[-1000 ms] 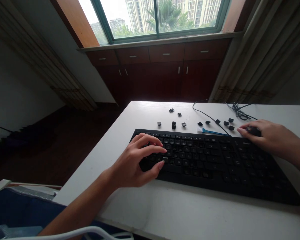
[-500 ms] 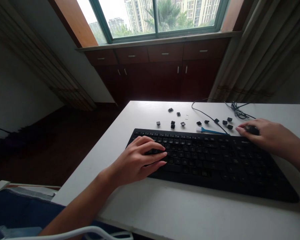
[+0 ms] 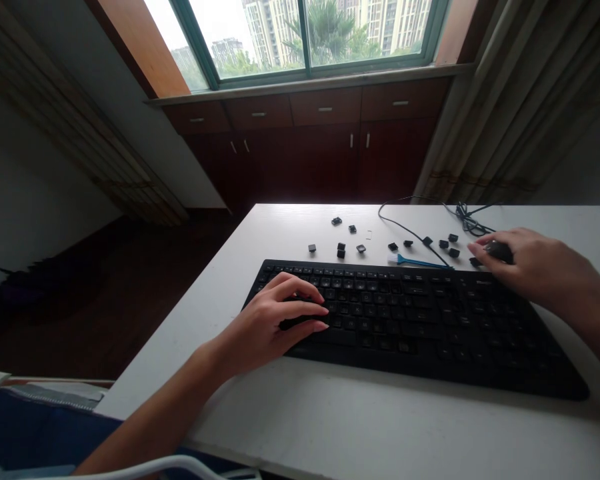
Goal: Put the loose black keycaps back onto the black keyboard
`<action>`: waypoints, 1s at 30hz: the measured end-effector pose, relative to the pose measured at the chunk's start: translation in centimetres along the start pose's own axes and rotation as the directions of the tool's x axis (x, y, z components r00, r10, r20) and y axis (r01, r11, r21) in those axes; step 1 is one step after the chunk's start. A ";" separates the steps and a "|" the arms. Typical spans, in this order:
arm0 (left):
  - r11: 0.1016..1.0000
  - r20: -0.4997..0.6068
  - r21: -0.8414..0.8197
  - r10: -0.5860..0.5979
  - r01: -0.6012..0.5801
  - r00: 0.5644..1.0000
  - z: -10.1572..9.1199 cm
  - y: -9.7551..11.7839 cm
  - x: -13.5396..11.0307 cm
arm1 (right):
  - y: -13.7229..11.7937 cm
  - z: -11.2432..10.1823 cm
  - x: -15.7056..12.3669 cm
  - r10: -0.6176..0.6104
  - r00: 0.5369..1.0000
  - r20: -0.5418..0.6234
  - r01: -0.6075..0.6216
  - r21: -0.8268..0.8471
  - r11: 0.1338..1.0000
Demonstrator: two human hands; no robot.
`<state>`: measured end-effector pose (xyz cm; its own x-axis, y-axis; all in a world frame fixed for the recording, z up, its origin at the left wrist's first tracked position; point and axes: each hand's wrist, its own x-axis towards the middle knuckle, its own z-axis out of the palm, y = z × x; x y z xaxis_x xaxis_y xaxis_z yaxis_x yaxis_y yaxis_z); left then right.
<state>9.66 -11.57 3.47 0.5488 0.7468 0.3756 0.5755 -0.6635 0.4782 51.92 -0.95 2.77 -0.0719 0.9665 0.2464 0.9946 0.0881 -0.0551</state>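
A black keyboard (image 3: pixel 370 347) lies on the white table, with some of its keycaps off. My left hand (image 3: pixel 277 317) rests over its left end, fingers apart and slightly curled, with nothing seen in them. Beyond the keyboard's far right corner, my right hand (image 3: pixel 535 257) is curled around a small black rounded object (image 3: pixel 499 251), whose kind I cannot make out. Just under the right fingertips sits a black keycap (image 3: pixel 475 262). Loose keycaps (image 3: pixel 341 251) are scattered behind the keyboard. A blue brush (image 3: pixel 420 263) with pale bristles lies along its back edge.
The white table (image 3: pixel 190 313) has its left edge beside my left forearm. A black cable (image 3: pixel 473 220) lies bundled at the back right. A chair with dark blue cloth (image 3: pixel 40 427) stands at the lower left. Wooden cabinets (image 3: pixel 305 160) line the wall under the window.
My right hand has risen slightly with the black object, and a keycap now shows below its fingertips. My left hand stays over the keyboard. The whole view has shifted a little.
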 end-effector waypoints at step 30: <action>0.950 -0.084 0.311 0.065 -0.036 0.994 -3.8 -2.8 4.5 | -4.3 -1.7 -1.8 0.005 0.931 -0.365 0.085 0.230 0.969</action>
<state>8.19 -6.17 6.83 0.5324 0.7034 0.4709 0.7153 -0.6713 0.1941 47.89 -3.53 4.23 -0.0342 0.8124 0.5822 0.9408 0.2227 -0.2556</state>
